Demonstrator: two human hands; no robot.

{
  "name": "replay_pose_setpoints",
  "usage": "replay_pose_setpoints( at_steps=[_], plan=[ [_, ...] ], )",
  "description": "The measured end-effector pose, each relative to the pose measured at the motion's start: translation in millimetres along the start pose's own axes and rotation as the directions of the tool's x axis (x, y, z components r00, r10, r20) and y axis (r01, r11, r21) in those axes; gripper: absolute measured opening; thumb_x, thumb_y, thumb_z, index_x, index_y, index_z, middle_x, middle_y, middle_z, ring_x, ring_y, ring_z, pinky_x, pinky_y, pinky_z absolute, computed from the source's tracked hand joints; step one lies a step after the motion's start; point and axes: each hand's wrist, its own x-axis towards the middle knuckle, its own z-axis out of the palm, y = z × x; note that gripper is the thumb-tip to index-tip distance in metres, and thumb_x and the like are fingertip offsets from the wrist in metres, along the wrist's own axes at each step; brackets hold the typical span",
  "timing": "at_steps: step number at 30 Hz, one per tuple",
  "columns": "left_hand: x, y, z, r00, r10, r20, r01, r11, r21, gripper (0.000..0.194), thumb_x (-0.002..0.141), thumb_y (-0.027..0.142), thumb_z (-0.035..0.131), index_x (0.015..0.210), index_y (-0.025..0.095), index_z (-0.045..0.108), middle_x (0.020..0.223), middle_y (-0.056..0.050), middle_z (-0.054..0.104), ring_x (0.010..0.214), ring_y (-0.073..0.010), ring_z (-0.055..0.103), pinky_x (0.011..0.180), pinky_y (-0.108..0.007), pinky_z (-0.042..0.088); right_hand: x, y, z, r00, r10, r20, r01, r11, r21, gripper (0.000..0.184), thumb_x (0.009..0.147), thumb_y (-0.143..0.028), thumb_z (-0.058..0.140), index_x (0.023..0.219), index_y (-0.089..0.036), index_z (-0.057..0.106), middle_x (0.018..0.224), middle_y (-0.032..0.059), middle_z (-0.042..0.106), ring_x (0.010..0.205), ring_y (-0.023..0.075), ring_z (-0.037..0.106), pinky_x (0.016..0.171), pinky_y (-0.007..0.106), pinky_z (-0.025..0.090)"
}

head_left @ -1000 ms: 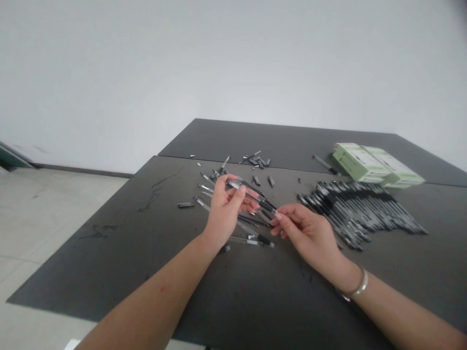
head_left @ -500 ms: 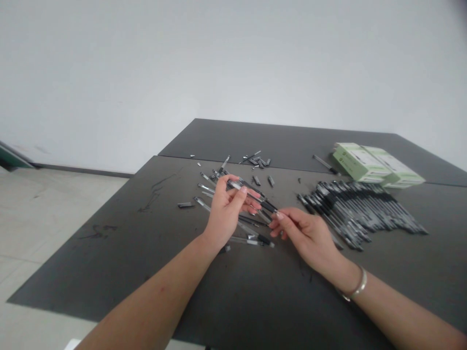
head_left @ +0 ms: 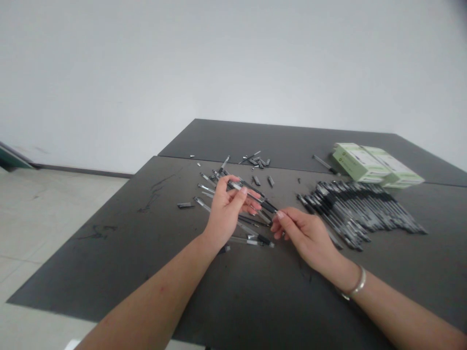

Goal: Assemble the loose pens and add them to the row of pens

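My left hand (head_left: 226, 206) is closed round a clear pen with a black grip (head_left: 268, 206), thumb on top of the barrel. The pen slants down to the right. At its tip end my right hand (head_left: 304, 233) is pinched, thumb against fingertips; any small part between them is hidden. A bracelet (head_left: 356, 284) circles the right wrist. Beneath and behind the hands lie loose clear pens (head_left: 203, 203) at odd angles, partly covered by the left hand. To the right of my right hand, several black-gripped pens (head_left: 365, 209) lie side by side in a row.
Two green-and-white boxes (head_left: 359, 167) stand at the back right of the dark table (head_left: 120, 262), a single pen (head_left: 324, 164) beside them. Loose black pen caps (head_left: 257, 181) are scattered behind the hands, another cap (head_left: 186, 205) to the left. A seam crosses the tabletop.
My right hand has shifted very slightly to the right along the pen's tip end. The left hand keeps its hold, and the things on the table have not moved.
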Motion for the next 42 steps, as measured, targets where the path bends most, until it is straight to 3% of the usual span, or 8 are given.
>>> replay_pose_setpoints(
  at_steps=[4, 10, 14, 18, 32, 38, 42],
  plan=[
    [0.0, 0.1, 0.0, 1.0, -0.005, 0.01, 0.005, 1.0, 0.003, 0.031, 0.085, 0.027, 0.059, 0.104, 0.023, 0.034, 0.08, -0.003, 0.069, 0.059, -0.0147, 0.067, 0.052, -0.024, 0.054, 0.9, 0.6, 0.4, 0.999, 0.006, 0.033, -0.007, 0.999, 0.032, 0.041, 0.098, -0.042, 0.035, 0.075, -0.017, 0.059, 0.067, 0.0028, 0.065, 0.059, 0.0128, 0.063, 0.058, 0.024, 0.046],
    [0.4, -0.1, -0.5, 1.0, -0.003, 0.001, 0.003, 1.0, 0.0, 0.032, 0.084, 0.027, 0.059, 0.103, 0.022, 0.034, 0.08, -0.003, 0.069, 0.06, -0.0149, 0.067, 0.052, -0.024, 0.053, 1.2, 1.2, 0.8, 1.0, 0.001, -0.017, 0.0, 1.0, 0.009, 0.022, 0.093, -0.039, 0.049, 0.087, -0.018, 0.056, 0.067, 0.0001, 0.065, 0.058, 0.0125, 0.062, 0.056, 0.023, 0.045],
    [0.2, -0.2, -0.2, 1.0, -0.004, 0.012, 0.004, 1.0, -0.011, 0.029, 0.085, 0.025, 0.058, 0.101, 0.022, 0.034, 0.079, -0.003, 0.07, 0.059, -0.0142, 0.067, 0.052, -0.023, 0.053, 1.7, -2.9, -1.2, 1.0, -0.006, 0.006, 0.007, 0.999, -0.041, 0.03, 0.095, -0.038, 0.044, 0.077, -0.018, 0.058, 0.061, -0.0001, 0.063, 0.056, 0.0116, 0.061, 0.056, 0.022, 0.044],
    [0.0, -0.7, -0.2, 1.0, -0.002, 0.026, 0.002, 1.0, -0.013, 0.028, 0.086, 0.024, 0.057, 0.099, 0.022, 0.033, 0.079, -0.002, 0.07, 0.058, -0.0135, 0.066, 0.053, -0.023, 0.053, 1.8, -0.7, -0.6, 0.998, 0.02, 0.059, -0.021, 1.0, 0.02, 0.038, 0.096, -0.041, 0.039, 0.074, -0.018, 0.059, 0.062, 0.0011, 0.063, 0.057, 0.0121, 0.061, 0.057, 0.023, 0.045],
    [0.4, -1.4, -0.4, 1.0, -0.009, 0.023, 0.009, 1.0, 0.004, 0.027, 0.087, 0.023, 0.056, 0.101, 0.023, 0.033, 0.078, -0.002, 0.069, 0.056, -0.0126, 0.066, 0.053, -0.023, 0.054, 0.9, 4.7, 2.1, 0.994, 0.051, 0.095, -0.059, 0.995, 0.086, 0.039, 0.096, -0.044, 0.04, 0.073, -0.018, 0.057, 0.064, 0.0018, 0.064, 0.054, 0.0116, 0.057, 0.055, 0.023, 0.044],
    [1.2, -4.0, -2.0, 0.999, -0.05, -0.011, 0.05, 0.999, 0.011, 0.034, 0.084, 0.026, 0.059, 0.108, 0.021, 0.035, 0.077, -0.002, 0.068, 0.056, -0.0128, 0.065, 0.05, -0.023, 0.053, 3.6, 6.6, 3.6, 0.993, 0.047, 0.107, -0.047, 0.999, 0.0, 0.039, 0.096, -0.043, 0.039, 0.073, -0.017, 0.058, 0.063, 0.0018, 0.064, 0.053, 0.0114, 0.057, 0.055, 0.023, 0.043],
    [1.6, -5.1, -2.2, 0.996, -0.081, -0.041, 0.082, 0.997, 0.006, 0.051, 0.081, 0.028, 0.064, 0.121, 0.022, 0.033, 0.077, -0.001, 0.067, 0.056, -0.0129, 0.063, 0.05, -0.024, 0.053, 6.8, 5.7, 3.7, 0.99, 0.051, 0.132, -0.048, 0.998, -0.03, 0.039, 0.096, -0.043, 0.039, 0.073, -0.018, 0.058, 0.061, 0.0008, 0.062, 0.052, 0.0115, 0.055, 0.052, 0.022, 0.041]
  ],
)
